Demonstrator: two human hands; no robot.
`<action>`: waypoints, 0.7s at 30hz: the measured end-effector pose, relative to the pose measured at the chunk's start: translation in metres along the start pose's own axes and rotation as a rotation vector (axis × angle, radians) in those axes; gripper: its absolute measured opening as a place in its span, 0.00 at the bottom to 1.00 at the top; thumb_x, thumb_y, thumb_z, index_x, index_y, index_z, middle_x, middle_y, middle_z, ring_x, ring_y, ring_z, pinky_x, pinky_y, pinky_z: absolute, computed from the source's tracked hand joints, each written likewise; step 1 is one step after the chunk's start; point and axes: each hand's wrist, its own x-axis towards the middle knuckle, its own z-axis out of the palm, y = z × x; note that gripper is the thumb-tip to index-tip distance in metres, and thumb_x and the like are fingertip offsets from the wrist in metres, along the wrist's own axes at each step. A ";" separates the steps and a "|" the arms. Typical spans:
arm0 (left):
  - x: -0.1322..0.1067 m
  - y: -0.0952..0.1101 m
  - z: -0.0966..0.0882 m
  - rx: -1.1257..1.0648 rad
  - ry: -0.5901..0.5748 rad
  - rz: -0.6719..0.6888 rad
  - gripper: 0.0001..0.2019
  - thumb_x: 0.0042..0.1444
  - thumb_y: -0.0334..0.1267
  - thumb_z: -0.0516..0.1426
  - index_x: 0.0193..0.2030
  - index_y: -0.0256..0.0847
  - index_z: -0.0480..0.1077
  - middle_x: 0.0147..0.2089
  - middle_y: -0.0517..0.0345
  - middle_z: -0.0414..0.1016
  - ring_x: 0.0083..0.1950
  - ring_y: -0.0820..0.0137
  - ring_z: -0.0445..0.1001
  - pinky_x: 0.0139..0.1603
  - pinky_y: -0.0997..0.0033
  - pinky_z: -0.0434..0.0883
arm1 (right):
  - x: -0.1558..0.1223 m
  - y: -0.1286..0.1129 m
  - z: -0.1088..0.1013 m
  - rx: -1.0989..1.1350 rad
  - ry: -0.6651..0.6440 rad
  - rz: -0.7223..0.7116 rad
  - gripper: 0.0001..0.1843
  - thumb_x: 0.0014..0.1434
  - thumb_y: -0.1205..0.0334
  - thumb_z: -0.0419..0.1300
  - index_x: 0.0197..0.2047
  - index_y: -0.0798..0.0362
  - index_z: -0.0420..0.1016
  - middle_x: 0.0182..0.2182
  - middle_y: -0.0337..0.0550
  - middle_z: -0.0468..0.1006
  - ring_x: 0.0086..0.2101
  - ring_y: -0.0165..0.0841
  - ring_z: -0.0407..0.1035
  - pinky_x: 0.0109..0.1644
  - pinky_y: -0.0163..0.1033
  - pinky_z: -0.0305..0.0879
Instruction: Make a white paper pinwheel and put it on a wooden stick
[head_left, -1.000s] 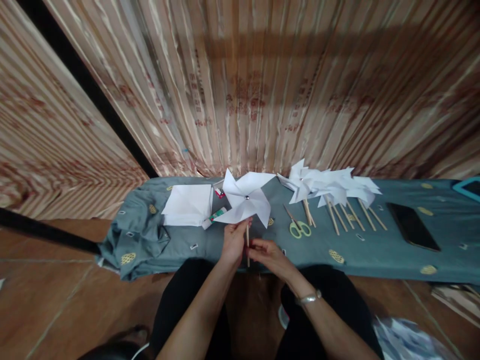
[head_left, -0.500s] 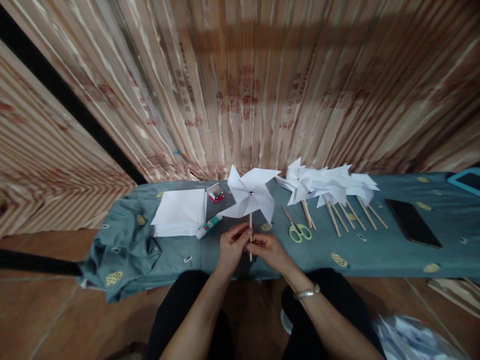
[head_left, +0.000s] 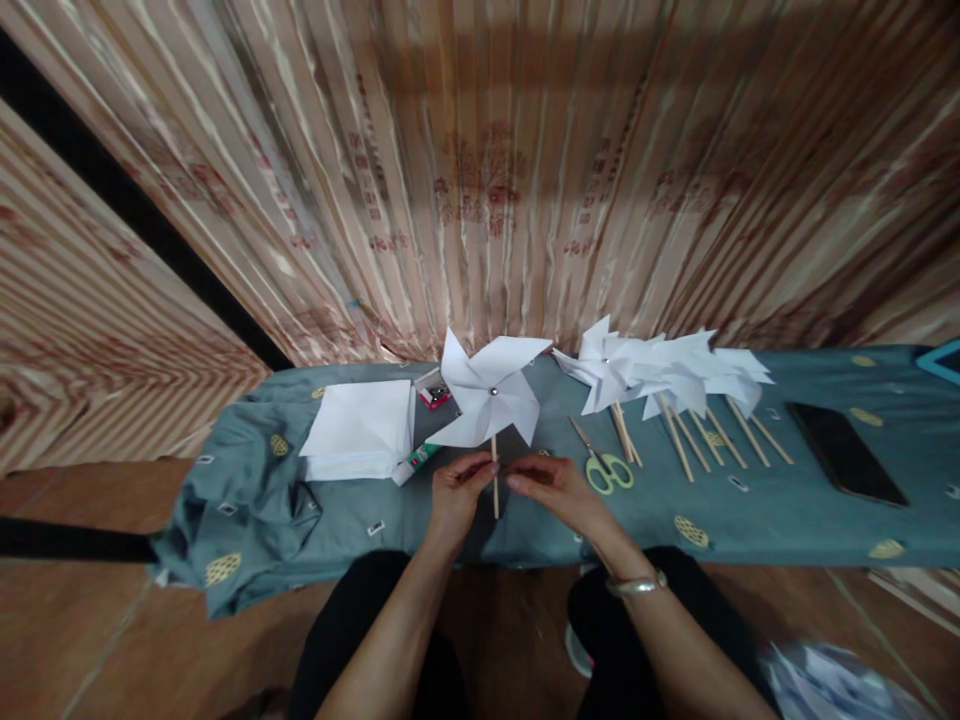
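Note:
A white paper pinwheel (head_left: 517,392) with a shiny pin at its centre stands facing me on a thin wooden stick. My left hand (head_left: 456,490) pinches that stick between thumb and fingers, below the paper blades. Just right of the stick is my right hand (head_left: 559,488), its thumb and fingers slightly apart with nothing between them. Behind the left hand, a green and white glue stick (head_left: 417,462) lies partly under a blade. Scissors (head_left: 602,466) with pale green handles rest beyond the right hand.
A stack of white paper squares (head_left: 360,425) lies on the left of the cloth-covered table (head_left: 480,545). Near it is a small red box of pins (head_left: 433,392). Several finished pinwheels (head_left: 664,375) overlap on the right, beside a dark phone (head_left: 847,453). A striped curtain hangs behind.
My right hand has let go of the stick and moved a little to the right. The left hand keeps its pinch, and the pinwheel has turned slightly.

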 end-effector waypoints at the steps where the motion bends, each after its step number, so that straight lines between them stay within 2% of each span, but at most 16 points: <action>1: 0.000 0.000 -0.001 0.008 0.007 -0.002 0.10 0.32 0.37 0.67 0.27 0.40 0.79 0.28 0.57 0.80 0.32 0.68 0.75 0.40 0.68 0.71 | 0.001 -0.001 -0.007 0.020 0.082 -0.006 0.14 0.45 0.51 0.69 0.30 0.52 0.80 0.26 0.39 0.78 0.27 0.31 0.69 0.33 0.36 0.64; 4: 0.001 -0.002 -0.003 0.043 0.010 -0.016 0.11 0.31 0.37 0.68 0.26 0.40 0.79 0.28 0.57 0.80 0.32 0.67 0.76 0.39 0.68 0.70 | 0.005 -0.005 -0.024 0.162 0.343 -0.043 0.16 0.42 0.49 0.71 0.30 0.51 0.79 0.25 0.39 0.79 0.28 0.31 0.70 0.34 0.37 0.66; 7: 0.002 -0.005 -0.002 0.061 -0.020 -0.027 0.11 0.31 0.38 0.68 0.26 0.40 0.79 0.27 0.57 0.81 0.32 0.67 0.76 0.39 0.68 0.71 | 0.011 -0.009 -0.028 0.300 0.459 -0.103 0.20 0.37 0.52 0.73 0.35 0.49 0.79 0.32 0.40 0.81 0.34 0.34 0.73 0.41 0.39 0.69; 10: 0.000 -0.006 0.001 0.075 -0.039 -0.024 0.10 0.31 0.38 0.68 0.26 0.40 0.79 0.27 0.57 0.80 0.31 0.67 0.75 0.38 0.68 0.71 | 0.016 -0.012 -0.023 0.328 0.425 -0.119 0.21 0.36 0.53 0.73 0.36 0.48 0.79 0.31 0.39 0.81 0.35 0.34 0.74 0.42 0.40 0.70; 15: -0.002 -0.008 0.004 0.107 -0.058 -0.006 0.11 0.33 0.38 0.67 0.27 0.40 0.80 0.28 0.56 0.81 0.31 0.67 0.75 0.39 0.68 0.71 | 0.015 -0.015 -0.014 0.358 0.373 -0.058 0.22 0.36 0.54 0.74 0.35 0.49 0.78 0.24 0.35 0.79 0.26 0.29 0.70 0.31 0.35 0.66; 21: 0.000 -0.012 0.004 0.139 -0.058 0.035 0.10 0.33 0.39 0.67 0.27 0.40 0.80 0.27 0.56 0.80 0.30 0.68 0.74 0.37 0.69 0.70 | 0.010 -0.018 -0.006 0.447 0.278 0.030 0.21 0.34 0.55 0.75 0.34 0.50 0.78 0.25 0.34 0.78 0.25 0.27 0.68 0.29 0.33 0.65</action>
